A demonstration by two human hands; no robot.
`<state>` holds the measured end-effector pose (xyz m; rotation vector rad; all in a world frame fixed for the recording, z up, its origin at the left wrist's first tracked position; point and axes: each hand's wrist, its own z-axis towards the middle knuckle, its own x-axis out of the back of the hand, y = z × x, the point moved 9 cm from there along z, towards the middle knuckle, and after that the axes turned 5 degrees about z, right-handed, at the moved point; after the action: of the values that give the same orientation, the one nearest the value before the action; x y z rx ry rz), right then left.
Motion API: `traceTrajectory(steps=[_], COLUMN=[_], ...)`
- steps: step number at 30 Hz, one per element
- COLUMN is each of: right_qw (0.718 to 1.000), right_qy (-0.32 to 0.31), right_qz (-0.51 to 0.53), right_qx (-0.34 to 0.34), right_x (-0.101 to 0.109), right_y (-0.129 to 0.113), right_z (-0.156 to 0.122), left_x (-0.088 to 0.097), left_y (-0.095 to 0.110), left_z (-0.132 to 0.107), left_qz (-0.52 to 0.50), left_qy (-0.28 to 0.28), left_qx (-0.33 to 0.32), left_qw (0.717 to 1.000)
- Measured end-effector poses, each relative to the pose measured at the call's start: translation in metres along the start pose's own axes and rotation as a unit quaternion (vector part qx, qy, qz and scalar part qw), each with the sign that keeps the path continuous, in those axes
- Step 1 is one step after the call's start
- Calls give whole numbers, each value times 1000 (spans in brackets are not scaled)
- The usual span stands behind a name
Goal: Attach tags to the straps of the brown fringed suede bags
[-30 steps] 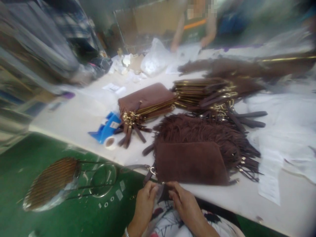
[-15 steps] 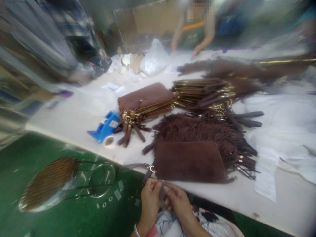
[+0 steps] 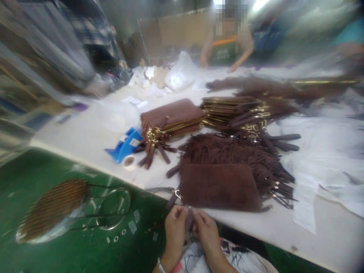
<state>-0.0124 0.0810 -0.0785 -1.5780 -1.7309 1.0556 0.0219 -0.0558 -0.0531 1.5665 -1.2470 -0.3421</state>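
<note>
Both of my hands meet at the table's near edge, pinching a dark brown strap (image 3: 189, 220). My left hand (image 3: 175, 223) grips it from the left, fingers closed. From the other side my right hand (image 3: 205, 227) is closed on the same strap, its fingertips partly hidden. Just beyond them lies a flat brown suede pouch (image 3: 218, 186). Behind that pouch is a heap of brown fringe (image 3: 224, 148). At the pouch's left corner, a metal clasp (image 3: 178, 194) joins another strap.
A stack of brown pouches (image 3: 173, 113) with gold zips and clasps stands mid-table. Beside it are a blue tape dispenser (image 3: 125, 146) and a tape roll (image 3: 129, 162). A stool (image 3: 54, 210) is on the green floor at left. Across the table is a person (image 3: 224, 53).
The view has tilted slightly, so the table's things sit a little lower and further right. My fingers have parted slightly at the top, showing more of the strap.
</note>
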Motion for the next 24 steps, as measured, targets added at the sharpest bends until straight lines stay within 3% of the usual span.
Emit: traceTrajectory(steps=[8, 17, 24], right_qw=[998, 977, 961], right_qy=[21, 49, 18], right_qz=[-55, -181, -233], right_qx=[28, 100, 147], right_x=[3, 5, -5], right_y=[0, -21, -36], right_z=[2, -9, -20], left_x=[-4, 0, -6], left_y=[-5, 12, 22], left_z=[-1, -10, -25], left_qz=[-31, 101, 137], left_qy=[-14, 28, -22], left_qx=[4, -53, -104], left_qw=[999, 993, 985])
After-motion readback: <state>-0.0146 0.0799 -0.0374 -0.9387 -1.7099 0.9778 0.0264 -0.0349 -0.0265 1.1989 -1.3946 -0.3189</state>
